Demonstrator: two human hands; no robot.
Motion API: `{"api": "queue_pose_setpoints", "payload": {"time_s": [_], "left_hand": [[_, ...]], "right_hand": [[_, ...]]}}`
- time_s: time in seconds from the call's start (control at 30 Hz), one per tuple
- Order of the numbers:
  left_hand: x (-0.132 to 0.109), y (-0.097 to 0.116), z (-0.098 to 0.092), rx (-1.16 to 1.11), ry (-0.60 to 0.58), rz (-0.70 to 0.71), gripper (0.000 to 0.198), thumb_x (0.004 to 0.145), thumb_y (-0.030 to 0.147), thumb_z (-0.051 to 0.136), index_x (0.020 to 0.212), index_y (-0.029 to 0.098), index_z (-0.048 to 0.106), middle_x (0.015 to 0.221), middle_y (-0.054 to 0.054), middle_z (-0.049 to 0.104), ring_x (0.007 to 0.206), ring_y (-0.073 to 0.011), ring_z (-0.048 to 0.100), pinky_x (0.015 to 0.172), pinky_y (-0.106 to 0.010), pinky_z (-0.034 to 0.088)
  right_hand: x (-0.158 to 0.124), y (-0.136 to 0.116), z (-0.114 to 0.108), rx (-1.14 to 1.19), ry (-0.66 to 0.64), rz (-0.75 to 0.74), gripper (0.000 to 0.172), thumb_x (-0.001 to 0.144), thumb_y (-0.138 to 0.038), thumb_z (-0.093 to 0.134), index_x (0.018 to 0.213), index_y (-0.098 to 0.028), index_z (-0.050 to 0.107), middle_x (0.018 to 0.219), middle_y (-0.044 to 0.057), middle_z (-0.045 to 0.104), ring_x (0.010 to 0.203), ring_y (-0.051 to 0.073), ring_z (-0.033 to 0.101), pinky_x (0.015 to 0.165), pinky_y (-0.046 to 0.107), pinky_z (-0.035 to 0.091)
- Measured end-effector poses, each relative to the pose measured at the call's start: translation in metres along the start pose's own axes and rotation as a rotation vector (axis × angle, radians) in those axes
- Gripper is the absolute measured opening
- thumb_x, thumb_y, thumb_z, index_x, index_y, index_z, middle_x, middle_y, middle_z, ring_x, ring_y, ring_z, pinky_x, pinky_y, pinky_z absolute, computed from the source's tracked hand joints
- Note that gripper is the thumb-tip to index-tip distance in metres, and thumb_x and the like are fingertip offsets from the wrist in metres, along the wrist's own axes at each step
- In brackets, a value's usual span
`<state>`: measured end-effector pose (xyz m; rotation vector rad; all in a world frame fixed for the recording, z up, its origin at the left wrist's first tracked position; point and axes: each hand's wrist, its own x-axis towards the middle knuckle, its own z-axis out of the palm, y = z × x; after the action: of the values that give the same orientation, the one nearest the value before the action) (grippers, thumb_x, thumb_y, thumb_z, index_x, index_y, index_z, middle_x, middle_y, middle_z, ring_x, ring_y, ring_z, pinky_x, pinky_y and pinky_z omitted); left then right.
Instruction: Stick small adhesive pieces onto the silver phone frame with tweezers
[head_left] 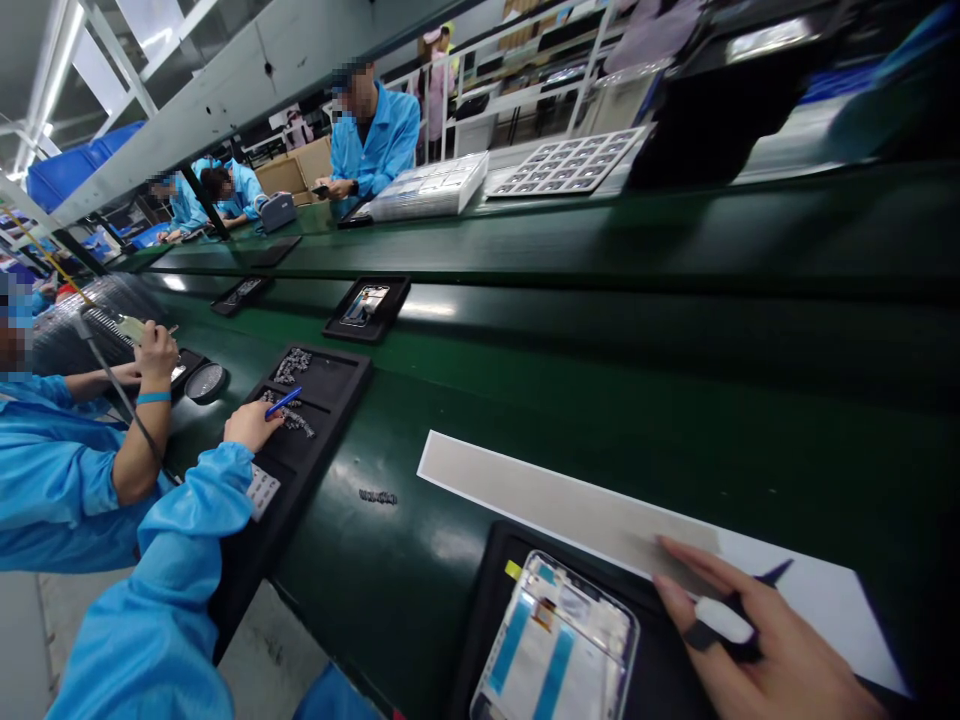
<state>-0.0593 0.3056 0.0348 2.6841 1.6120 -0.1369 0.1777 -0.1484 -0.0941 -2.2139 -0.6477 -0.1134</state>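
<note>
My left hand (253,425) is closed on a slim blue pen-like tool (283,402), over a black compartment tray (330,425) with small dark parts. My right hand (757,635) has its thumb and forefinger slightly apart over a long pale strip (570,495). A black band with a white piece (724,620) is around its thumb; a dark pointed thing shows behind the fingers. Left of this hand, an opened phone housing (559,640) with blue strips lies in a black tray (487,590). Its bottom is cut off by the frame.
Small black parts (378,497) lie on the green bench (420,560). Farther back is a tray with a phone part (367,305). At left, a co-worker's hand (156,350) holds a tool near a round dish (205,382). A metal beam (225,75) crosses above.
</note>
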Motion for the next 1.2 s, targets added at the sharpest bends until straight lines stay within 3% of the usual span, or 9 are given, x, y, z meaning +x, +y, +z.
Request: {"api": "queue_pose_setpoints", "payload": {"time_s": [0.17, 0.3, 0.43, 0.53, 0.7, 0.93, 1.2], "left_hand": [[-0.019, 0.002, -0.026, -0.059, 0.070, 0.070, 0.023, 0.088, 0.037, 0.057, 0.097, 0.021, 0.071, 0.098, -0.008, 0.073, 0.093, -0.0277, 0.068, 0.074, -0.030, 0.048], [-0.075, 0.025, -0.031, -0.152, 0.045, 0.282, 0.021, 0.088, 0.038, 0.057, 0.094, 0.022, 0.070, 0.094, -0.003, 0.072, 0.090, -0.0212, 0.067, 0.079, -0.026, 0.049], [-0.142, 0.056, 0.003, -0.307, -0.094, 0.656, 0.017, 0.090, 0.027, 0.054, 0.097, 0.026, 0.069, 0.091, 0.001, 0.070, 0.083, -0.0161, 0.068, 0.076, -0.023, 0.050], [-0.167, 0.075, 0.038, -0.316, -0.075, 0.683, 0.020, 0.088, 0.019, 0.054, 0.099, 0.027, 0.068, 0.094, 0.002, 0.071, 0.083, -0.0162, 0.069, 0.074, -0.023, 0.051], [-0.157, 0.097, 0.071, -0.445, 0.096, 0.506, 0.022, 0.085, 0.023, 0.059, 0.101, 0.030, 0.073, 0.101, 0.001, 0.075, 0.091, -0.0215, 0.071, 0.075, -0.027, 0.054], [-0.142, 0.098, 0.068, -0.543, 0.090, 0.403, 0.019, 0.085, 0.036, 0.061, 0.093, 0.026, 0.076, 0.093, -0.001, 0.077, 0.086, -0.0242, 0.073, 0.072, -0.030, 0.054], [-0.138, 0.098, 0.065, -0.740, 0.053, 0.349, 0.028, 0.081, 0.045, 0.061, 0.087, 0.021, 0.074, 0.083, -0.001, 0.076, 0.079, -0.0218, 0.073, 0.071, -0.027, 0.057]], "right_hand": [[0.003, -0.007, -0.004, 0.011, -0.045, -0.007, 0.041, 0.084, -0.063, 0.052, 0.107, -0.031, 0.064, 0.103, 0.016, 0.072, 0.092, 0.035, 0.069, 0.060, 0.046, 0.053], [0.002, -0.011, -0.001, -0.054, 0.009, -0.069, 0.046, 0.087, -0.060, 0.044, 0.108, -0.024, 0.063, 0.103, 0.014, 0.072, 0.094, 0.036, 0.068, 0.072, 0.047, 0.055], [-0.003, -0.018, 0.002, -0.092, 0.054, -0.122, 0.040, 0.091, -0.049, 0.044, 0.113, -0.020, 0.062, 0.106, 0.014, 0.072, 0.096, 0.032, 0.068, 0.082, 0.044, 0.054], [-0.008, -0.024, 0.002, -0.140, 0.093, -0.149, 0.036, 0.094, -0.041, 0.043, 0.117, -0.019, 0.060, 0.111, 0.013, 0.071, 0.103, 0.030, 0.067, 0.095, 0.048, 0.049], [-0.011, -0.030, 0.001, -0.166, 0.152, -0.232, 0.033, 0.098, -0.035, 0.041, 0.122, -0.019, 0.057, 0.114, 0.012, 0.071, 0.113, 0.029, 0.064, 0.105, 0.052, 0.041], [-0.011, -0.037, -0.003, -0.124, 0.189, -0.255, 0.030, 0.100, -0.037, 0.043, 0.118, -0.021, 0.061, 0.110, 0.010, 0.073, 0.109, 0.027, 0.067, 0.108, 0.052, 0.038], [-0.010, -0.041, -0.006, -0.105, 0.232, -0.290, 0.024, 0.099, -0.031, 0.046, 0.114, -0.020, 0.062, 0.103, 0.009, 0.075, 0.099, 0.026, 0.071, 0.106, 0.054, 0.040]]}}
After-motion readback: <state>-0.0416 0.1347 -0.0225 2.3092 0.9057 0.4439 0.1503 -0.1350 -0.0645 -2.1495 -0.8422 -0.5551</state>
